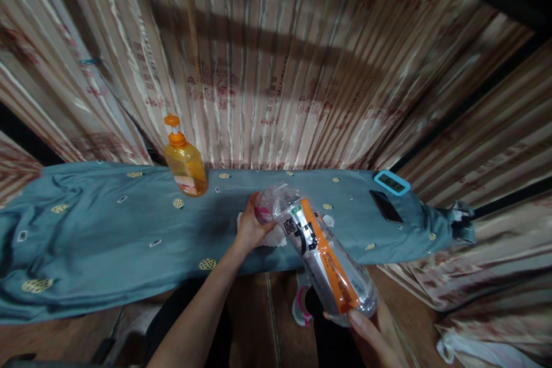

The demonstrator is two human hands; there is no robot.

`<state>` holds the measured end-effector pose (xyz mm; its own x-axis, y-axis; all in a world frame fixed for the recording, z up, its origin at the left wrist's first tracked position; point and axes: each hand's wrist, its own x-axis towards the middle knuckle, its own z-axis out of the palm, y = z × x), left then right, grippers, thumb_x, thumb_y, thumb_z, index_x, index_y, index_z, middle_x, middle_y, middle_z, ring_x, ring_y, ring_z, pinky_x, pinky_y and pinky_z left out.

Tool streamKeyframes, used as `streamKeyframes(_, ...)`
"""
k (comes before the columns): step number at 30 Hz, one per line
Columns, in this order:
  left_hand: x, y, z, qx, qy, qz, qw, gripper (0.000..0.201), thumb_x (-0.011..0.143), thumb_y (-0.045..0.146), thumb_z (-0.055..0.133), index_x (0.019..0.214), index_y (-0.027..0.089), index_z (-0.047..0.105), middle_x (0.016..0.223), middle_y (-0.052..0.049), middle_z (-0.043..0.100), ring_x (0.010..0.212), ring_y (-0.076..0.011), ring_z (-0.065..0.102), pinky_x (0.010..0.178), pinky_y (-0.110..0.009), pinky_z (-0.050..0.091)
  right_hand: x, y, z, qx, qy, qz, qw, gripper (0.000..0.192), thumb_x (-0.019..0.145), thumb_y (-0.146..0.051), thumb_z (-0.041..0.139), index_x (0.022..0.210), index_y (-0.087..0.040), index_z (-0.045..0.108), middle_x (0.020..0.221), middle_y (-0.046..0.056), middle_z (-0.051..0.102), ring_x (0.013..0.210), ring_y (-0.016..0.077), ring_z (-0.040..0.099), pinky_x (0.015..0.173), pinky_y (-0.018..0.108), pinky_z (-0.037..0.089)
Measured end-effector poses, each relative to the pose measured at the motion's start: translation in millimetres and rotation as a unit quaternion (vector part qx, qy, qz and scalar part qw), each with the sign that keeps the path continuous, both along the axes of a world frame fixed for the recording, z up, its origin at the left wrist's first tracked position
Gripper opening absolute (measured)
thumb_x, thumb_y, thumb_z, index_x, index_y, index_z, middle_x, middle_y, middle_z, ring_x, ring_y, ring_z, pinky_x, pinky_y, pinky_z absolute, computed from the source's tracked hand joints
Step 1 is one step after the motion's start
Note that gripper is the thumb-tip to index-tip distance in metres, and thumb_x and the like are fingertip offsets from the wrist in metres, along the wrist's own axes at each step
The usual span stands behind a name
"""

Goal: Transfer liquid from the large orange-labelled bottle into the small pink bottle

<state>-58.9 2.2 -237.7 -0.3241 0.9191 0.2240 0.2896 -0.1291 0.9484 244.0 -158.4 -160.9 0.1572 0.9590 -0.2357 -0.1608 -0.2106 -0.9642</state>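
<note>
A large clear plastic bottle (330,259) with an orange and black label is tilted, its upper end toward the left and away from me. My right hand (373,328) grips it near the base, thumb on top. My left hand (250,227) is closed around a clear, crinkled plastic item with pink on it (267,206), whose exact kind I cannot make out. This item touches or overlaps the bottle's upper end. Beneath them lies a crumpled white tissue (276,237). A small white round piece, perhaps a cap (328,220), rests just right of the bottle.
An orange pump bottle (186,167) stands at the left back of the cloth-covered bench (129,230). To the right lie a blue-framed digital clock (391,182) and a dark phone (386,206). Patterned curtains (267,69) hang behind and at both sides.
</note>
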Motion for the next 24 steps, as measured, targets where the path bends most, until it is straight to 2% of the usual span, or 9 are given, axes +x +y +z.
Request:
streamKeyframes(2, -0.1, -0.1, -0.2, 0.005, -0.004, -0.005, 1.0, 0.1, 0.07, 0.033, 0.102, 0.161, 0.025, 0.061, 0.143, -0.01, 0.085, 0.13, -0.037, 0.086, 0.124, -0.057, 0.07, -4.4, 0.5, 4.8, 0.005, 0.007, 0.001, 1.0, 0.069, 0.079, -0.063, 0.113, 0.137, -0.031, 0.093, 0.149, 0.013, 0.095, 0.16, 0.0521, 0.075, 0.134, 0.066, 0.059)
streamKeyframes(7, 0.1, 0.1, -2.7, 0.01, -0.017, -0.003, 1.0, 0.098, 0.071, 0.032, 0.102, 0.16, 0.027, 0.06, 0.141, -0.009, 0.086, 0.13, -0.0373, 0.086, 0.124, -0.059, 0.069, -8.4, 0.4, 9.7, -0.007, 0.024, 0.007, 1.0, 0.073, 0.078, -0.067, 0.113, 0.138, -0.031, 0.093, 0.148, 0.014, 0.096, 0.152, 0.0516, 0.08, 0.121, 0.062, 0.068)
streamKeyframes(13, -0.1, 0.9, -4.0, 0.013, -0.008, -0.002, 1.0, 0.099, 0.07, 0.031, 0.104, 0.16, 0.026, 0.061, 0.136, -0.007, 0.086, 0.128, -0.0365, 0.086, 0.124, -0.058, 0.069, -5.0, 1.0, 5.8, -0.003, 0.012, -0.005, 1.0, 0.066, 0.078, -0.063, 0.114, 0.133, -0.032, 0.095, 0.147, 0.014, 0.096, 0.159, 0.0521, 0.076, 0.129, 0.065, 0.063)
streamKeyframes(18, 0.2, 1.4, -4.1, 0.008, 0.008, 0.007, 1.0, 0.096, 0.07, 0.029, 0.103, 0.158, 0.026, 0.063, 0.138, -0.008, 0.086, 0.125, -0.0353, 0.088, 0.121, -0.055, 0.071, -8.4, 0.5, 7.4, 0.001, 0.03, 0.012, 0.999, 0.071, 0.078, -0.063, 0.115, 0.137, -0.032, 0.093, 0.148, 0.012, 0.096, 0.155, 0.0522, 0.078, 0.131, 0.068, 0.06)
streamKeyframes(21, -0.7, 1.6, -5.1, 0.001, 0.008, 0.01, 1.0, 0.096, 0.07, 0.028, 0.103, 0.157, 0.028, 0.063, 0.139, -0.007, 0.087, 0.122, -0.0348, 0.088, 0.119, -0.055, 0.072, -7.0, -2.0, 2.9, -0.014, 0.024, -0.021, 0.999, 0.073, 0.074, -0.063, 0.117, 0.136, -0.031, 0.093, 0.148, 0.012, 0.095, 0.161, 0.0528, 0.074, 0.136, 0.069, 0.057)
streamKeyframes(24, -1.5, 2.0, -5.1, -0.003, 0.005, 0.013, 1.0, 0.096, 0.07, 0.027, 0.103, 0.157, 0.03, 0.062, 0.142, -0.007, 0.087, 0.126, -0.0365, 0.088, 0.122, -0.059, 0.07, -5.5, -3.7, -1.5, -0.023, 0.009, -0.039, 0.999, 0.077, 0.075, -0.061, 0.116, 0.142, -0.031, 0.092, 0.147, 0.014, 0.096, 0.159, 0.0531, 0.075, 0.131, 0.068, 0.063)
